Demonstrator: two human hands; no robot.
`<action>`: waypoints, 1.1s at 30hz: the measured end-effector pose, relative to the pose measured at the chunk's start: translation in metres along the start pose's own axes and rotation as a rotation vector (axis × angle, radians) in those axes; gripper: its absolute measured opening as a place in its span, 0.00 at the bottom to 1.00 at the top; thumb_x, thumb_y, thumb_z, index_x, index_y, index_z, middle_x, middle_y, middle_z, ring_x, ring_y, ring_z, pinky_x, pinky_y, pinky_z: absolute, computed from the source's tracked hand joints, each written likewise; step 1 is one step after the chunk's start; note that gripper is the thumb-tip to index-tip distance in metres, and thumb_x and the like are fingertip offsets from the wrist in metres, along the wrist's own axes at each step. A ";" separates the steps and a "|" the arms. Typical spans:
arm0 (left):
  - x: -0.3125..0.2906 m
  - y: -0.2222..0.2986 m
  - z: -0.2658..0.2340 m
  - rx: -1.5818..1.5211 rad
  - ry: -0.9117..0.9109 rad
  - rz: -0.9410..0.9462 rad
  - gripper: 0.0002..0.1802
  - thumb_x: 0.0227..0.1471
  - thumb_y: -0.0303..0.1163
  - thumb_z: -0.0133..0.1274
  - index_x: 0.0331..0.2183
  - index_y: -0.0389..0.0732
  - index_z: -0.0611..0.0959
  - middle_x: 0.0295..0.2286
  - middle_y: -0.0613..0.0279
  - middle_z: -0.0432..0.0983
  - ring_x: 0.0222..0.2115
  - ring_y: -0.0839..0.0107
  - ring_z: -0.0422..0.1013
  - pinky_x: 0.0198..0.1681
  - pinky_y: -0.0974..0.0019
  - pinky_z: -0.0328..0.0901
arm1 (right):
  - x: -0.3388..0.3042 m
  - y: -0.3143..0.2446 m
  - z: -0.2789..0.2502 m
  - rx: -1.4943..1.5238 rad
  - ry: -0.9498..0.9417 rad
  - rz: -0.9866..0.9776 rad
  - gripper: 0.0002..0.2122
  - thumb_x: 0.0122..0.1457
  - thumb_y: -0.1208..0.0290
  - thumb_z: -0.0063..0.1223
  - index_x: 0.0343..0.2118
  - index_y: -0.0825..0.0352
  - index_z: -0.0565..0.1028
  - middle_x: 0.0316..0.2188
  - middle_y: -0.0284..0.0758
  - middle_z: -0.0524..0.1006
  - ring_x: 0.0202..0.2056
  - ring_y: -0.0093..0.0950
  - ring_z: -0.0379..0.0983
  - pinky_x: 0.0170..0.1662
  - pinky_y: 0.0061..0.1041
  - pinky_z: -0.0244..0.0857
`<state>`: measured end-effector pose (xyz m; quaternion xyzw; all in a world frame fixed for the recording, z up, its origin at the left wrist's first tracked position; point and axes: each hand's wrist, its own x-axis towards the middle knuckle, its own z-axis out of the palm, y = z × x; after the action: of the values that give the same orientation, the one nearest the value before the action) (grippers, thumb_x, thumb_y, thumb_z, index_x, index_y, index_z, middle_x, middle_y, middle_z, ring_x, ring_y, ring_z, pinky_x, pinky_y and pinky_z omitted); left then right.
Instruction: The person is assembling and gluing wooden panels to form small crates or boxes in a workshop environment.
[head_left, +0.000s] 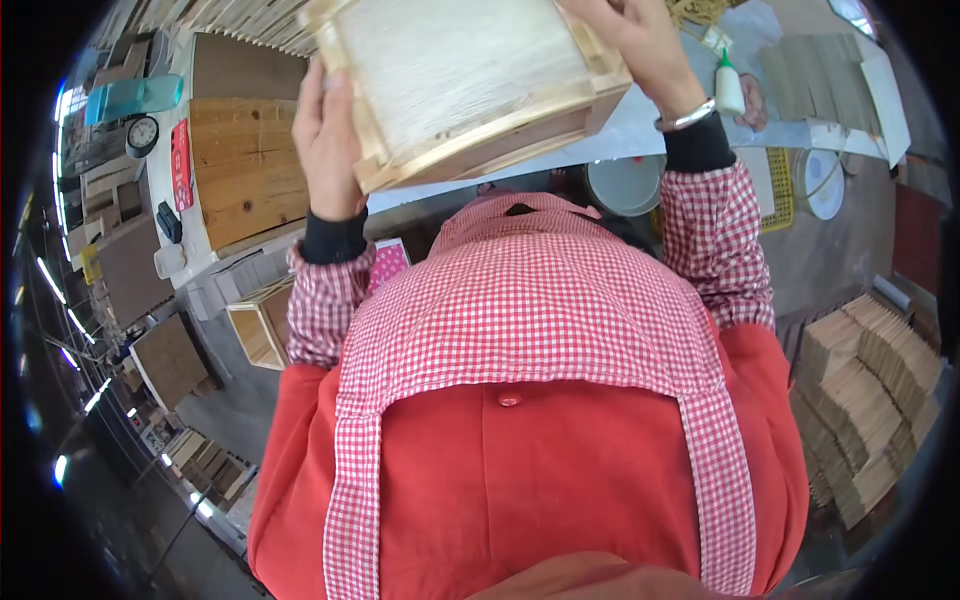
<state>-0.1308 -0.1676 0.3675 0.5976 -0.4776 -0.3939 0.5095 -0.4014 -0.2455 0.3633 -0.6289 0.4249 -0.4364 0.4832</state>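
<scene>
Over the far worktop [635, 130], a wooden box [470, 70] held from both sides

From my remote seat I find the wooden box at the far middle of the scene, above the pale surface. Whether its underside touches the worktop I cannot tell. It sits askew: its near left corner points toward the wearer, its right end lies farther off, and the pale panel within its frame faces up toward my camera.

The left hand [328, 145] has its fingers curled closely around the left side, parted only by the thickness of the wood. The right hand [640, 40] grips the far right part of the rim; its fingers run out of my view, so I cannot tell how tightly they close. I judge that holding opposite sides shares the weight and stops the frame from twisting, while leaving the panel uncovered.

Just beside the right wrist stands a white bottle [730, 92] with a green nozzle, tip up, probably parked there for an easy reach. To the left, a broad wooden board [245, 170] lies flat, apart from the box, with a red strip [181, 165] along its outer edge. On the near right, thin wooden panels [865, 400] are stacked in stepped piles, which I take to save floor space. A small wooden crate [262, 325] rests beside the left sleeve [325, 310], its open face turned nearward.
</scene>
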 end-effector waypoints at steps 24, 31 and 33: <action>0.088 0.014 -0.048 -0.260 -0.654 -0.257 0.22 0.60 0.42 0.46 0.48 0.35 0.76 0.39 0.59 0.77 0.38 0.72 0.73 0.40 0.71 0.68 | -0.073 0.025 0.047 0.068 0.452 0.041 0.16 0.63 0.60 0.47 0.37 0.72 0.74 0.28 0.32 0.76 0.30 0.19 0.73 0.35 0.20 0.67; 0.081 -0.018 -0.027 -0.358 -0.966 -0.040 0.23 0.60 0.42 0.46 0.46 0.31 0.77 0.39 0.57 0.77 0.36 0.74 0.74 0.38 0.71 0.69 | -0.047 0.028 0.008 -0.033 0.235 -0.063 0.14 0.62 0.66 0.48 0.43 0.72 0.74 0.34 0.26 0.76 0.35 0.16 0.69 0.39 0.18 0.64; 0.075 -0.023 -0.021 -0.218 -0.805 -0.028 0.22 0.60 0.41 0.46 0.44 0.30 0.77 0.38 0.57 0.78 0.35 0.75 0.74 0.37 0.71 0.69 | -0.044 0.027 0.013 0.020 0.204 -0.045 0.14 0.62 0.66 0.48 0.43 0.72 0.74 0.34 0.26 0.76 0.35 0.16 0.69 0.39 0.18 0.64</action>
<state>-0.0896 -0.2350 0.3501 0.3448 -0.5860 -0.6514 0.3368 -0.4031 -0.2051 0.3288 -0.5859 0.4531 -0.5132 0.4337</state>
